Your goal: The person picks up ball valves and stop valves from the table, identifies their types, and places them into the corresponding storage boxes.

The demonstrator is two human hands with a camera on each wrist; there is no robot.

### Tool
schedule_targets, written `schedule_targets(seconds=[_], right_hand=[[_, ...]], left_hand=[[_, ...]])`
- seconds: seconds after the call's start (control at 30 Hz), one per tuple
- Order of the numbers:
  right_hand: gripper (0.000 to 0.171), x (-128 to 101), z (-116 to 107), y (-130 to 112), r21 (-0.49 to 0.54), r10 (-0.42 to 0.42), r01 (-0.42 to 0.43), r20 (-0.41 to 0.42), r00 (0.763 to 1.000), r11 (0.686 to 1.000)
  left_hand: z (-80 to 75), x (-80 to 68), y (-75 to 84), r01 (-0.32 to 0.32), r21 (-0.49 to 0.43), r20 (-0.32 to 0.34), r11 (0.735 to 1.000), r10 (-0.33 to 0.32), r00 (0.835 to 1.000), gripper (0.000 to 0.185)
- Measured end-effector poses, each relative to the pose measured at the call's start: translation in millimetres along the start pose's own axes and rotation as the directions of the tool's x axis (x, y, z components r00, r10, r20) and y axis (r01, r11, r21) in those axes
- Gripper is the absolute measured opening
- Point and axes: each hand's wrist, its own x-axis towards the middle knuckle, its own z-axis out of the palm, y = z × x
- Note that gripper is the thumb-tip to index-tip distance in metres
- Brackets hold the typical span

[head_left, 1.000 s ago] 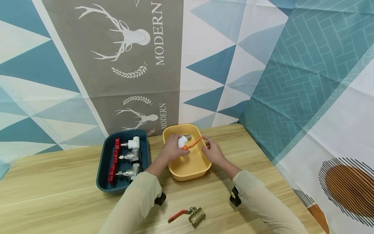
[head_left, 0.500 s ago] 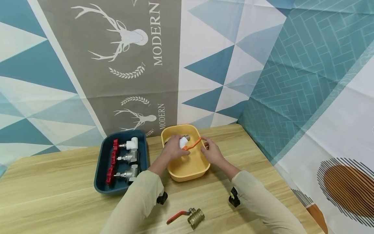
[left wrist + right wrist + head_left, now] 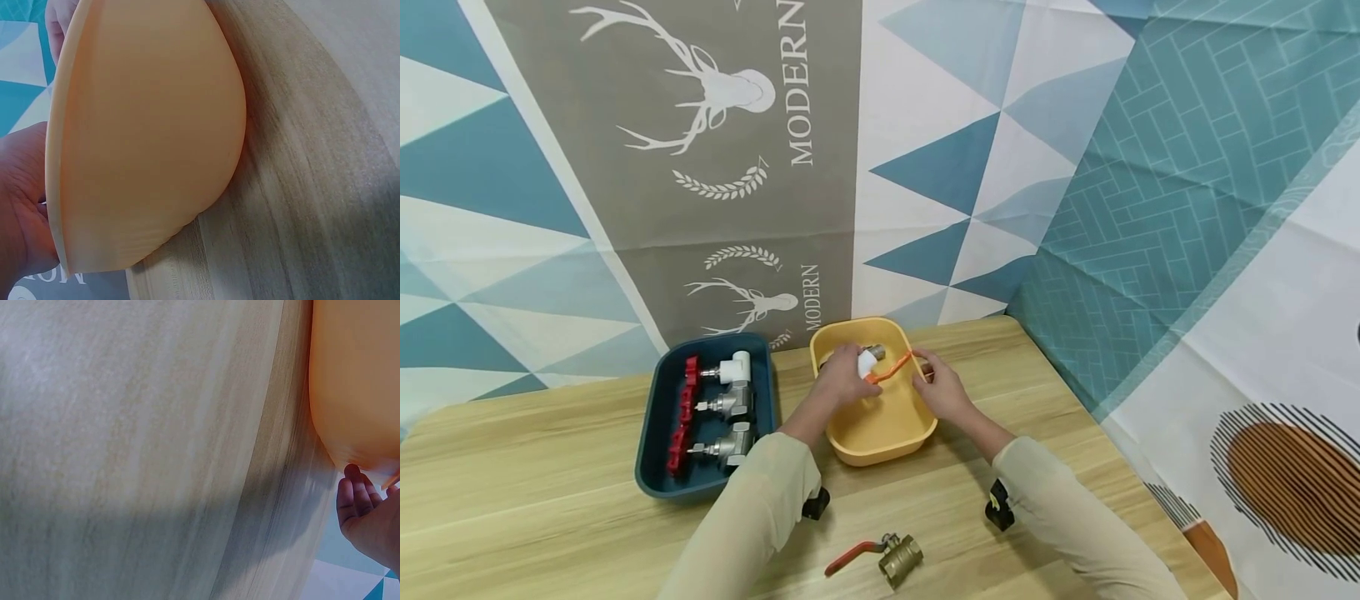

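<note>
In the head view, my left hand (image 3: pixel 838 379) reaches into the yellow bin (image 3: pixel 880 454) and grips a white ball valve (image 3: pixel 867 362) with a metal threaded end and an orange lever handle (image 3: pixel 895 367). Part of the valve is hidden under that hand. At the bin's right side, my right hand (image 3: pixel 943 387) holds the wall, thumb inside and fingers outside, with the index fingertip right at the end of the orange handle. The right wrist view shows the right fingers (image 3: pixel 359 494) against the bin's outer wall (image 3: pixel 356 394).
To the left stands a dark blue bin (image 3: pixel 647 454) holding several valves (image 3: pixel 730 406) with red handwheels (image 3: pixel 687 408). A brass ball valve (image 3: pixel 901 562) with a red lever lies on the wooden table (image 3: pixel 535 492) in front. A patterned cloth backdrop (image 3: pixel 925 167) rises behind the table.
The whole head view drifts slightly left. Both hands, the white valve and the yellow bin keep nearly the same positions relative to each other.
</note>
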Motion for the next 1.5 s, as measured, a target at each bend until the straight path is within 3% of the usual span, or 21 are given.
schedule_targets(seconds=[1.1,1.47,1.5], right_hand=[[0.044,2,2,4,0.003,-0.017,0.017,0.000,1.000,1.000],[0.041,3,-1,13,0.052,-0.140,0.140,0.009,0.990,0.989],[0.042,3,-2,12,0.059,-0.118,0.117,0.014,0.993,0.991]], left_hand=[[0.8,8.7,-4.2,0.012,0.070,0.000,0.998,-0.012,1.000,0.062],[-0.1,9.5,-2.7,0.034,0.100,0.006,0.994,-0.034,0.999,0.061],[0.0,9.6,-2.8,0.036,0.102,0.008,0.994,-0.037,0.999,0.060]])
